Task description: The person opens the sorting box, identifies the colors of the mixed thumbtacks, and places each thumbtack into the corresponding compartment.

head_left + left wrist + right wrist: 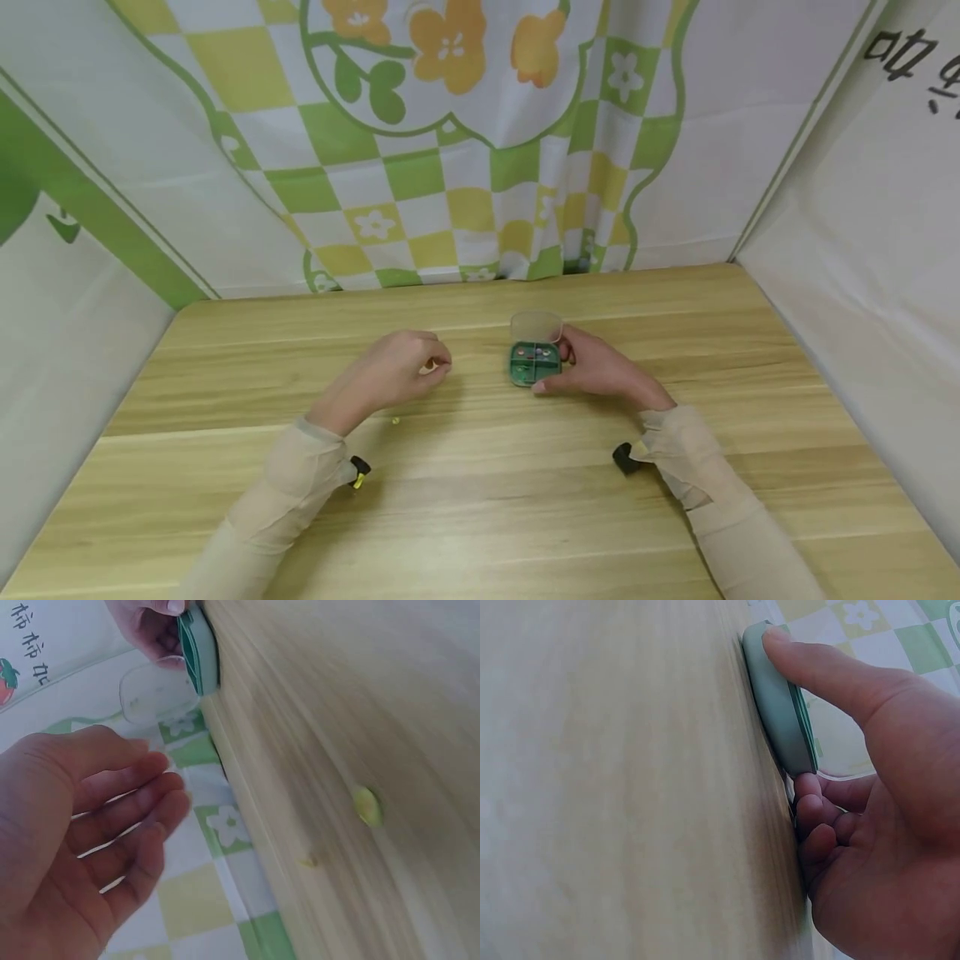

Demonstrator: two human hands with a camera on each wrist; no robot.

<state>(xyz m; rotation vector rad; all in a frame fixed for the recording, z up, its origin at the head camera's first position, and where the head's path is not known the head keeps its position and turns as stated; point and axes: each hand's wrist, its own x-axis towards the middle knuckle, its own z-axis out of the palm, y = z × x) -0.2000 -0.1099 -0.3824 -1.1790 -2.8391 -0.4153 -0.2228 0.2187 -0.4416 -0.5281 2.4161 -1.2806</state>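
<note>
A small green pill box (548, 372) with a see-through lid (536, 327) stands on the table, its lid swung up. Small coloured pieces lie in some of its compartments. My right hand (600, 368) grips the box at its right side, thumb at the near edge and fingers curled behind; the right wrist view shows the thumb against the pale green case (776, 712). To the left of the box, my left hand (390, 371) hovers with loosely bent fingers. Nothing shows between them in the left wrist view. A yellow-green oval piece (367, 806) lies on the table near this hand.
A smaller yellowish bit (308, 862) also lies on the wooden table (480, 500). Behind the table's far edge hangs a checked, flowered curtain (465, 183). White cloth walls (862, 250) stand at both sides.
</note>
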